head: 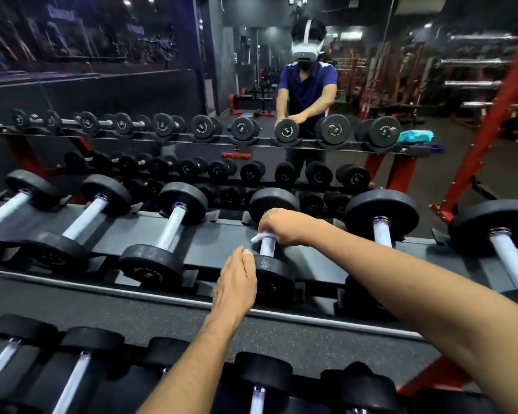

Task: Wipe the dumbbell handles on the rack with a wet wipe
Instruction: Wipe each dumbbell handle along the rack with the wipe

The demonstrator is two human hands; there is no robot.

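A row of black dumbbells with silver handles lies on the top shelf of the rack (216,234). My right hand (284,227) grips the handle (267,245) of the middle dumbbell with a white wet wipe (258,236) wrapped under its fingers, close to the far weight head (273,204). My left hand (237,282) rests flat against the left side of that dumbbell's near head (274,277), fingers straight. Most of the wipe is hidden under my right hand.
Neighbouring dumbbells lie left (165,237) and right (382,228) of the held one. A lower shelf of dumbbells (260,380) sits below my arms. A mirror behind the rack reflects it and me. A red frame post (491,115) stands at right.
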